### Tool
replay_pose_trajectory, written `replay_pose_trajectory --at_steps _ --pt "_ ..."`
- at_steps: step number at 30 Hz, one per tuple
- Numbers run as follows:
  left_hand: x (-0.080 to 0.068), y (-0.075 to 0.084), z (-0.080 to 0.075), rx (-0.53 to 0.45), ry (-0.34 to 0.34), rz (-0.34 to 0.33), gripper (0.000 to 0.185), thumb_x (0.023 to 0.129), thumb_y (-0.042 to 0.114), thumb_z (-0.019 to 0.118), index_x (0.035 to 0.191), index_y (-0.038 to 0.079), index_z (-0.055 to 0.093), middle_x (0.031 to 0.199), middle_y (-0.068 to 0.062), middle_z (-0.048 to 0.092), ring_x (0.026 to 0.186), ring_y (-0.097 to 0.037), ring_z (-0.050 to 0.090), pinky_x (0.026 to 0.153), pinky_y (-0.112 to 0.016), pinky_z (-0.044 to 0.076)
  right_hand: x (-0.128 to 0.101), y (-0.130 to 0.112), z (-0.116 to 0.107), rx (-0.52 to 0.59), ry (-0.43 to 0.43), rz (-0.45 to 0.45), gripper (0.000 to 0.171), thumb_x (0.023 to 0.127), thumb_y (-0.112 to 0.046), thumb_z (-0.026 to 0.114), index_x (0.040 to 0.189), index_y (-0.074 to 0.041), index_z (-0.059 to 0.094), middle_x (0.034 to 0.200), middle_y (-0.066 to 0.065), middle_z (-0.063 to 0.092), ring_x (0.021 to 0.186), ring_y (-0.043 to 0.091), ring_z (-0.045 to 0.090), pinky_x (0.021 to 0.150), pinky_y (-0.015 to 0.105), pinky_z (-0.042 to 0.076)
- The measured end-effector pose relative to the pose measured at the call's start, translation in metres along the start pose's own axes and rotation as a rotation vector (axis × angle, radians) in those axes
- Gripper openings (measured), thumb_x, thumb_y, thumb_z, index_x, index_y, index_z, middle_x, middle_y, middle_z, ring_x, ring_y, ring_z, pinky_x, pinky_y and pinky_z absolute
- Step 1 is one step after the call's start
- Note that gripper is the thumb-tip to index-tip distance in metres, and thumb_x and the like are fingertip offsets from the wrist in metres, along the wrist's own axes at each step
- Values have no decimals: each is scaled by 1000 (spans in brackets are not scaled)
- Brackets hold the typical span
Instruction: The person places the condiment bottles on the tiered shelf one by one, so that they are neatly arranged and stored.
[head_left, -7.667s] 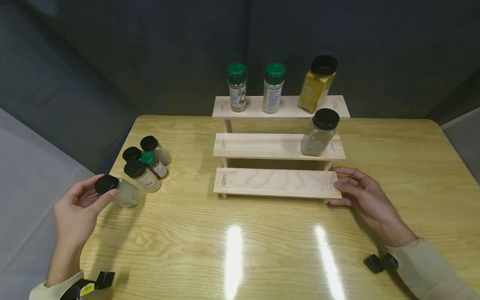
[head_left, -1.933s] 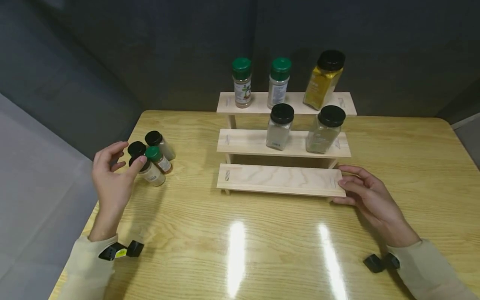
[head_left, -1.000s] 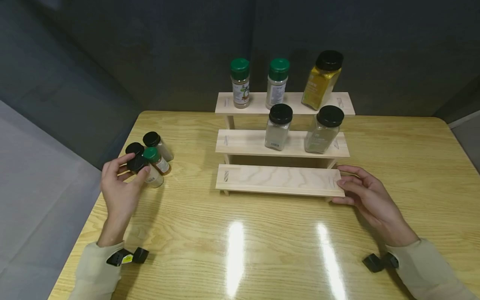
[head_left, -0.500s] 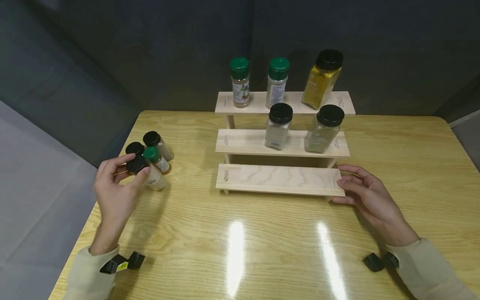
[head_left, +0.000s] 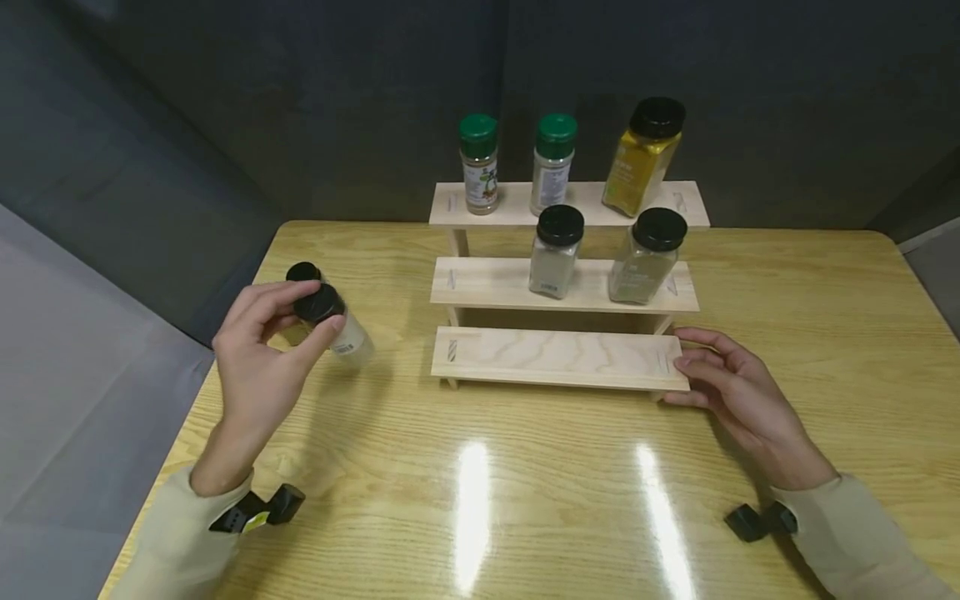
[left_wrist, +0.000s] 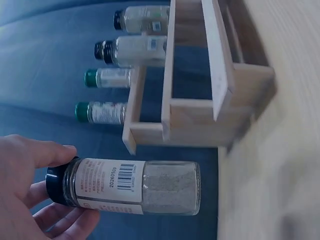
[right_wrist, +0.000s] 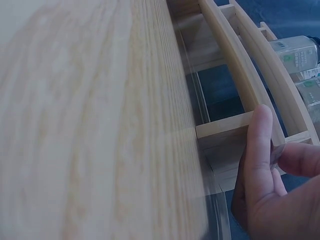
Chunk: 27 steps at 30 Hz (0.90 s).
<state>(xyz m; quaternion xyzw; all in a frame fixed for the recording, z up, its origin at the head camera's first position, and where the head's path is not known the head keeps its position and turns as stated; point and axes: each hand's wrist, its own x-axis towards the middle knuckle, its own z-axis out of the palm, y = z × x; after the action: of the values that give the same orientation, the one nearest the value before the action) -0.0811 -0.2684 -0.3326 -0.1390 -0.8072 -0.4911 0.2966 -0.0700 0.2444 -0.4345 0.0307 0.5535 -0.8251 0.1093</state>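
Observation:
My left hand grips a clear spice jar by its black cap and holds it tilted above the table's left side. In the left wrist view the jar shows a barcode label and pale powder, with my fingers round the cap. A three-step wooden rack stands in the middle. My right hand rests with nearly straight fingers against the right end of its bare bottom step, and the fingers touch the end post.
The top step carries two green-capped jars and a yellow jar. Two black-capped jars stand on the middle step. Another black-capped jar shows behind my left hand. The table edge runs close on the left.
My left hand closed on a black-capped jar in the cluster, lifted it and carried it a little to the right. The right hand has stayed on the rack's end.

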Motion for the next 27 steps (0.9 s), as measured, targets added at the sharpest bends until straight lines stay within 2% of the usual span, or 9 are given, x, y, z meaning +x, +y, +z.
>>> replay_pose_trajectory --at_steps 7,15,21,27 --pt "19 14 18 -49 -69 37 42 83 -15 89 123 -7 78 115 -15 67 98 -14 66 85 -19 58 0 0 0 2 3 7 38 109 13 53 133 -11 70 108 6 64 97 16 67 80 40 68" --pt "42 26 41 -56 -105 54 39 84 -11 90 121 -5 79 111 -17 67 99 -12 65 89 -20 59 0 0 -1 1 4 6 38 110 12 54 134 -12 70 109 6 64 98 16 67 80 39 68" --pt "56 32 56 -79 -155 90 40 84 -7 92 122 -6 79 113 -17 66 97 -23 69 88 -22 60 0 1 -1 -1 2 2 38 109 13 53 134 -12 70 108 6 65 98 16 67 79 39 68" --pt "67 37 72 -85 -182 83 40 85 -5 92 123 -6 78 116 -17 65 98 -27 69 88 -23 59 0 1 -1 -11 9 3 39 109 13 53 134 -12 70 108 7 64 98 16 67 79 40 68"
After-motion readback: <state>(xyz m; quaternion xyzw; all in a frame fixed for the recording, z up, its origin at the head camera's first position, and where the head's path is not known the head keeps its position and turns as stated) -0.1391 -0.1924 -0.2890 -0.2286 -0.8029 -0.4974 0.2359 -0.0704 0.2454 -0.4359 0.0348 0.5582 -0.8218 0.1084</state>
